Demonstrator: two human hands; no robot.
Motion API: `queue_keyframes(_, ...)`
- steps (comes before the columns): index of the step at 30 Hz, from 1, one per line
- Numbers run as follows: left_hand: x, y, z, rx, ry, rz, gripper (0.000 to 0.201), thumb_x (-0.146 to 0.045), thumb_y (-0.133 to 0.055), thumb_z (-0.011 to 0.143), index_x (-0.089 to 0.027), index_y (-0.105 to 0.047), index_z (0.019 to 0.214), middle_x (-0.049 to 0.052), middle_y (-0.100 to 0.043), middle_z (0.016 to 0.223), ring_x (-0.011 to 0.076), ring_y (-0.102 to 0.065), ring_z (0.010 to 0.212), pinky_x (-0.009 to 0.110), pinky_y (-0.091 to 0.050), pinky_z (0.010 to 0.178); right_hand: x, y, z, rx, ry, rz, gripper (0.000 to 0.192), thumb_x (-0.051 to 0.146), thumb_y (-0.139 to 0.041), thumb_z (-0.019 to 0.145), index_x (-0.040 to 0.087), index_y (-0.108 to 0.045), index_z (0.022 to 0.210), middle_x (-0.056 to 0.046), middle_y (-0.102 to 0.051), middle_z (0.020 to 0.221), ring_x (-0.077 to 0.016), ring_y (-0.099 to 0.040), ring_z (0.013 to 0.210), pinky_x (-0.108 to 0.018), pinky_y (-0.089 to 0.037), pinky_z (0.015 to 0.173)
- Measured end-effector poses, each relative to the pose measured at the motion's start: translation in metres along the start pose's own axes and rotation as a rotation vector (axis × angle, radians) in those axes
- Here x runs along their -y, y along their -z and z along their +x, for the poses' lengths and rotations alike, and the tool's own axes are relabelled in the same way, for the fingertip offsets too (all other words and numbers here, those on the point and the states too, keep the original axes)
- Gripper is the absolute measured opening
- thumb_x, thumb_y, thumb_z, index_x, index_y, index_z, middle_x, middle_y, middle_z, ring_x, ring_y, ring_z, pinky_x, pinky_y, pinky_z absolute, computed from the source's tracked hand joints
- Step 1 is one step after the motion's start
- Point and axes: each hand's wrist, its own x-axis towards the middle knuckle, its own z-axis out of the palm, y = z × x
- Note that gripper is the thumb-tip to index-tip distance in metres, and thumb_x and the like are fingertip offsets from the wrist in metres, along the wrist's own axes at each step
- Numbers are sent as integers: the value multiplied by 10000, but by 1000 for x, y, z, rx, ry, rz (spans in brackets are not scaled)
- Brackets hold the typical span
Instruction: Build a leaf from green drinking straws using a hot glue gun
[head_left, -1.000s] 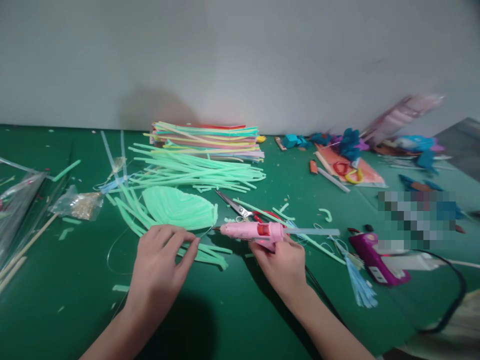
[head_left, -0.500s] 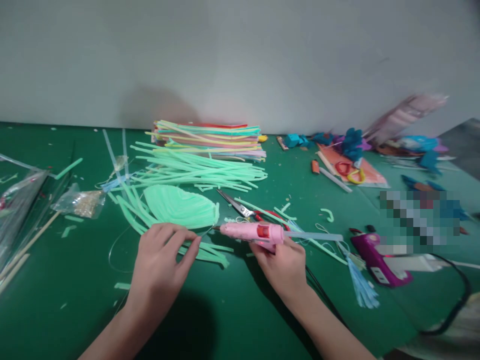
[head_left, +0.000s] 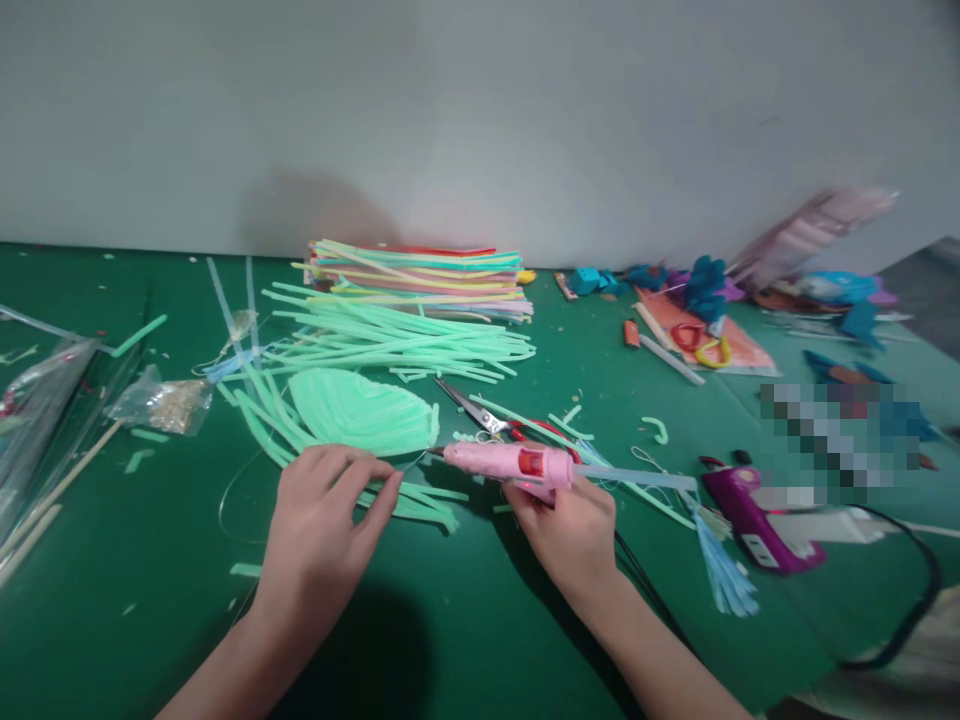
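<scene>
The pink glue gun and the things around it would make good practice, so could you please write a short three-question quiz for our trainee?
1. Which hand holds the pink glue gun?
2. True or false: the scissors lie between the leaf-shaped piece and the purple glue gun, as seen from left to right.
3. Fill in: the leaf-shaped piece beyond the left hand is light ____.

Key: 1. The right hand. 2. True. 3. Green.
</scene>
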Motion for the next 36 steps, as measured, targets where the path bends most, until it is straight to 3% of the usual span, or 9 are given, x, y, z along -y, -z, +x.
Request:
queue_keyframes(12,-1,0,0,3,0,-9,138,-287,-568,926,-212,-642,838,42,-682,845,242,-605,845,401,-422,783,-3,-2,-3,21,33,-18,245,314,-534,936,193,-742,980,-65,-769,832,-191,-721,703,-249,-551,667)
queue_keyframes(19,-1,1,0,-1,14,-7,139,-287,-563,926,-219,-644,835,40,-689,853,238,-605,853,393,-422,791,-3,-1,-3,-5,27,-52,273,324,-509,948,189,-746,948,-64,-759,771,-187,-714,674,-245,-543,645)
queue_keyframes(25,-1,1,0,5,-13,6,126,-264,-576,921,-200,-644,836,51,-683,849,245,-591,845,398,-420,779,-2,-1,-3,20,55,-27,256,315,-517,947,184,-734,984,-60,-772,875,-178,-717,697,-236,-540,636)
queue_keyframes(30,-1,1,0,0,-9,2,145,-278,-571,922,-202,-649,828,46,-683,848,244,-599,841,395,-423,779,-4,-2,-3,-13,47,-63,268,321,-512,949,181,-740,959,-75,-759,798,-195,-707,681,-256,-537,649)
queue_keyframes(36,-1,1,1,9,-11,8,143,-275,-573,922,-196,-651,831,49,-682,846,246,-599,845,395,-420,778,-1,-1,-2,-12,92,4,215,281,-542,939,168,-720,982,-67,-774,920,-178,-721,715,-241,-547,681)
